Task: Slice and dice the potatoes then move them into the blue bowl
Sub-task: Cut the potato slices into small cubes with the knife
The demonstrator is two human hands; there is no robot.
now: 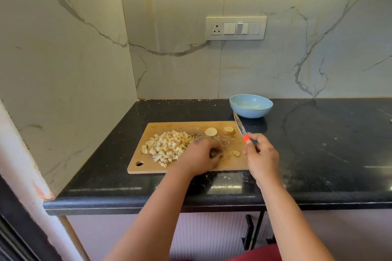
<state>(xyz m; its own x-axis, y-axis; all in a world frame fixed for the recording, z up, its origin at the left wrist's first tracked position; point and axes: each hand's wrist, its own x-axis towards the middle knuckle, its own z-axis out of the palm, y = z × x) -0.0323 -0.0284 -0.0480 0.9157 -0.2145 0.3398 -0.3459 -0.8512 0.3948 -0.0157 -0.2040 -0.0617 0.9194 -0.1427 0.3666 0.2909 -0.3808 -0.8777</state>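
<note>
A wooden cutting board (229,164) lies on the black counter. A heap of diced potato (166,146) covers its left half. Two round potato slices (211,132) (228,130) lie near the board's far edge, and a small end piece (236,153) lies by my right hand. My left hand (201,152) rests curled on the board's middle, over something I cannot make out. My right hand (263,158) grips a knife (240,126) by its red handle, blade pointing up and away toward the blue bowl (251,105). The bowl looks empty and stands behind the board's right corner.
The black counter (318,150) runs to the right, with marble walls behind and to the left. A switch panel (236,28) is on the back wall. The counter's front edge is close to my body. Potato crumbs lie in front of the board.
</note>
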